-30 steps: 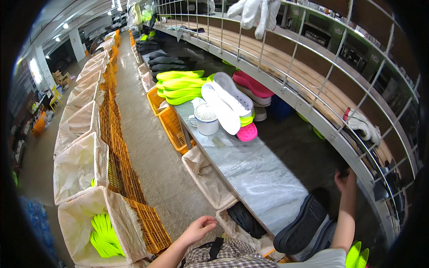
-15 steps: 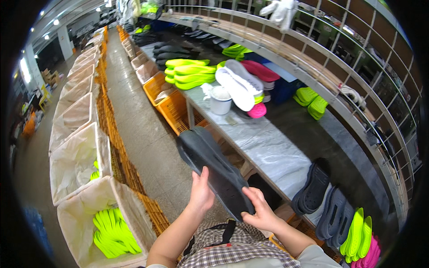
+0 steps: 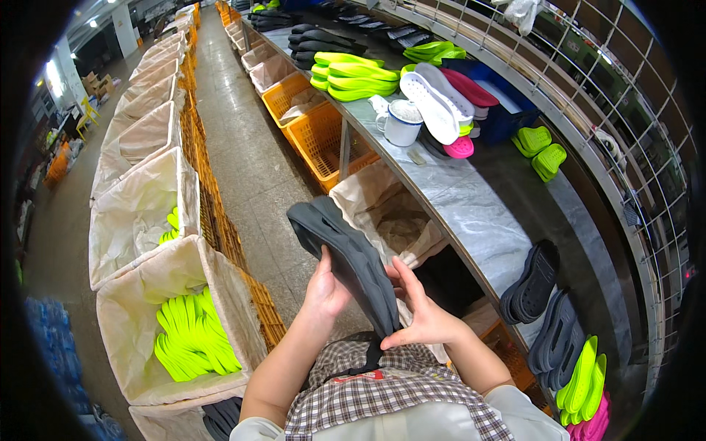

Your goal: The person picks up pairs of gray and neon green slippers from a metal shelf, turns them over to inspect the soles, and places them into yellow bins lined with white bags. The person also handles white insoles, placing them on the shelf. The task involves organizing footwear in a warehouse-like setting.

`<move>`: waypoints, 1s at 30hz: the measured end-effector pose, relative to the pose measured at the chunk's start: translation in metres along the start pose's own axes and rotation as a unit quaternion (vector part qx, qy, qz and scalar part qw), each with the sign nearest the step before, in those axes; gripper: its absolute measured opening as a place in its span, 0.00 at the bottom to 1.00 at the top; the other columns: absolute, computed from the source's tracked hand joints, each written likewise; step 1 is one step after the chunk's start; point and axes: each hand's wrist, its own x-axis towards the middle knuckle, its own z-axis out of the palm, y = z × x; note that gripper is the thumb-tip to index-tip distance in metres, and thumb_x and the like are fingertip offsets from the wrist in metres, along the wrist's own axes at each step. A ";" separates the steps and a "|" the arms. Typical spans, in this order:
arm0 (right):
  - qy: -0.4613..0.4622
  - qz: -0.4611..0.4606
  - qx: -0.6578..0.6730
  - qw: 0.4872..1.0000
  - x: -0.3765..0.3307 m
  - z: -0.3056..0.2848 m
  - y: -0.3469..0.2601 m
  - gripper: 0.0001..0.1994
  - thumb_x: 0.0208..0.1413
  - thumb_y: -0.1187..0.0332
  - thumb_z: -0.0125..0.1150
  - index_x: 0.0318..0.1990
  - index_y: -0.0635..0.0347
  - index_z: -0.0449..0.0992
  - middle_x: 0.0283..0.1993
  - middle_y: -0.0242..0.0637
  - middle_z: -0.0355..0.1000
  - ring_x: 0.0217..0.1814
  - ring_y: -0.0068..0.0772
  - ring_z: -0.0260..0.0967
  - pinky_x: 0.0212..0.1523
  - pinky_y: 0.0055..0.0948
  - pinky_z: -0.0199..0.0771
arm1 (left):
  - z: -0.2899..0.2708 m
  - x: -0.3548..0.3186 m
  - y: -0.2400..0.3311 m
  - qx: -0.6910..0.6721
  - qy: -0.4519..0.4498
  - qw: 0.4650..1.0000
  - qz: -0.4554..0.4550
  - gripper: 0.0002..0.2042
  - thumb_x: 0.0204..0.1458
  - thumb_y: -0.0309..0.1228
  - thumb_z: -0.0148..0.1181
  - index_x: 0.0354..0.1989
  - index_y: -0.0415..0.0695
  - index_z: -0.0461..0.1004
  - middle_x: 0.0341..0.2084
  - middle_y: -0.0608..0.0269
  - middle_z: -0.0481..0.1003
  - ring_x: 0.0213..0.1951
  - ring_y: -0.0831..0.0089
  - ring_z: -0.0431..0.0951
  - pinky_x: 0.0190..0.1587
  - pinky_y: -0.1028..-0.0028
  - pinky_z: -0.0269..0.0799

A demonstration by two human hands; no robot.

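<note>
A thick dark grey shoe sole (image 3: 344, 253), seemingly more than one layered together, is tilted on edge in front of my apron. My left hand (image 3: 327, 292) is closed on its left side, the thumb lying along the edge. Around its near end is my right hand (image 3: 423, 312), thumb at the lower tip and fingers on the right side, partly hidden behind it. To the right on the metal-edged table lie black perforated soles (image 3: 531, 283), grey-blue soles (image 3: 557, 339), and neon yellow soles (image 3: 582, 378) above pink ones (image 3: 590, 422).
Cloth-lined crates line the left, the nearest crate (image 3: 121, 345) holding neon yellow soles (image 3: 195, 334). Under the table (image 3: 471, 198) stand orange baskets (image 3: 323, 140) and a lined bin (image 3: 368, 195). A white mug (image 3: 403, 125) sits beside white soles (image 3: 434, 103). Wire mesh (image 3: 625, 88) borders the table's far side.
The dark sole has turned more on edge, showing its layered side. My right hand has shifted its grip, fingers more spread. The view has swung so the table and crates sit differently.
</note>
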 end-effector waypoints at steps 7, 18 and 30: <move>-0.002 0.011 -0.001 1.000 0.003 0.003 -0.001 0.62 0.32 0.58 0.78 0.68 0.55 0.32 0.68 0.47 0.43 0.65 0.40 0.48 0.62 0.40 0.53 | -0.014 0.008 -0.005 -0.027 0.022 0.999 -0.029 0.31 0.57 0.57 0.36 0.52 0.40 0.65 0.47 0.42 0.68 0.49 0.48 0.69 0.54 0.47 0.61; 0.074 0.074 0.237 0.966 0.015 -0.016 0.005 0.36 0.51 0.62 0.63 0.65 0.58 0.52 0.63 0.35 0.56 0.64 0.27 0.52 0.60 0.30 0.52 | 0.022 -0.008 -0.006 0.154 -0.004 0.970 0.188 0.20 0.60 0.42 0.44 0.58 0.49 0.56 0.50 0.58 0.67 0.49 0.60 0.71 0.52 0.54 0.68; 0.048 0.076 0.207 0.974 0.040 -0.011 -0.023 0.37 0.51 0.72 0.62 0.65 0.68 0.49 0.63 0.41 0.55 0.63 0.27 0.54 0.61 0.27 0.55 | 0.033 -0.020 -0.013 0.365 -0.066 0.883 0.287 0.31 0.56 0.16 0.43 0.65 0.49 0.40 0.60 0.58 0.53 0.60 0.67 0.56 0.62 0.66 0.52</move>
